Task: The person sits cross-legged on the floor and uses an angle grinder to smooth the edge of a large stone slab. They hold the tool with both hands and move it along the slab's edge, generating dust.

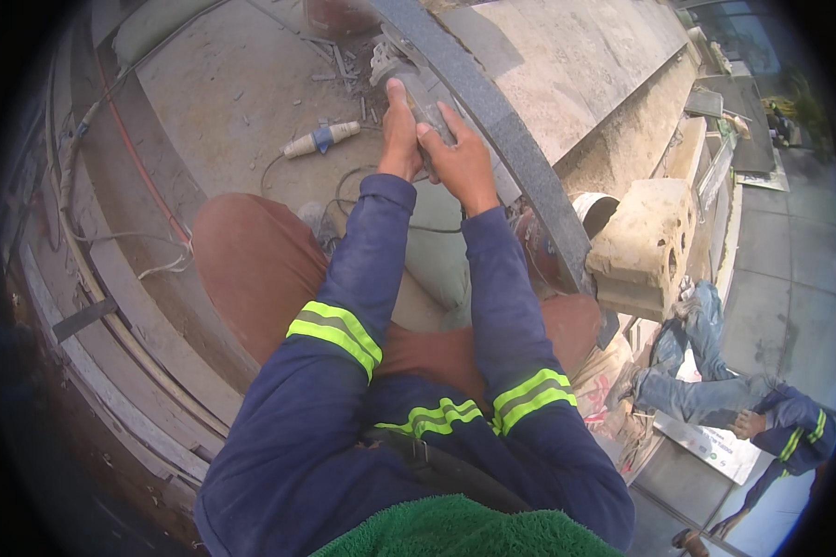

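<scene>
Both my hands are wrapped round a dusty grey angle grinder (426, 97), its head pointing away from me. My left hand (399, 137) grips its left side with the thumb up along the body. My right hand (464, 160) closes on the right side, close beside the left. A long grey stone strip (515, 135) runs on edge just right of the grinder; whether the disc touches it I cannot tell. A cord loops below my hands, and a white and blue plug connector (321, 139) lies on the dusty ground to the left.
A hollow concrete block (636, 251) and a dusty bucket (541, 252) stand by the strip's near end. Large stone slabs (567, 70) lie beyond. A pale green sack (437, 246) sits between my knees. An orange cable (149, 176) runs at left. Another person (762, 404) sits low at right.
</scene>
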`<state>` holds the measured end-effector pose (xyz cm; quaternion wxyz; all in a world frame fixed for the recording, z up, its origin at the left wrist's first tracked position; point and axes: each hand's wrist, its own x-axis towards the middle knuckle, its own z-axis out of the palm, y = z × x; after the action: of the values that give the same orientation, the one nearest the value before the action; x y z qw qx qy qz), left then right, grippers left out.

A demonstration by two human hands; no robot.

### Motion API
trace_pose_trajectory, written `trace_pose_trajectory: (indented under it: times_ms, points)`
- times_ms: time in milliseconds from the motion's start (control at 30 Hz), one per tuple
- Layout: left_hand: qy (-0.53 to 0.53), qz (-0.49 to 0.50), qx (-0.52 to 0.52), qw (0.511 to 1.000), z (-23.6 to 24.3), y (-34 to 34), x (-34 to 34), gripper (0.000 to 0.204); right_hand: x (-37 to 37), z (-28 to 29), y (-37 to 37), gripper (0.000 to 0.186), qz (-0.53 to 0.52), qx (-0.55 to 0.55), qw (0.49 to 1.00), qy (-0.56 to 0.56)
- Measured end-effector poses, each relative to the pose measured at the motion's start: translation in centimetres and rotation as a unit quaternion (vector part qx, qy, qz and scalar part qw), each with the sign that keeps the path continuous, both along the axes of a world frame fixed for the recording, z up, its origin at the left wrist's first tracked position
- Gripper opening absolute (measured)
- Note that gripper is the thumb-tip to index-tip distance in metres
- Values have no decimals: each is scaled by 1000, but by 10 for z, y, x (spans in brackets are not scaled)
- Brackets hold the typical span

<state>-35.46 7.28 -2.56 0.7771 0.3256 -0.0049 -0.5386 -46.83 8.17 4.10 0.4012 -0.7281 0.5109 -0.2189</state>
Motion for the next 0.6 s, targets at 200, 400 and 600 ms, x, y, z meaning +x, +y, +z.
trace_pose_trajectory:
  times_ms: [200, 400, 600]
  points:
    - [19, 12, 9, 1000, -6, -11, 6, 78, 8, -8, -8, 75, 0, -4, 1000, -4]
    - [0, 18, 28, 999, -10, -20, 18, 78, 21, -6, -14, 76, -11, 24, 1000, -13]
    - [-10, 8, 31, 999, -9, -24, 19, 79, 22, -18, -24, 75, -4, -38, 999, -6]
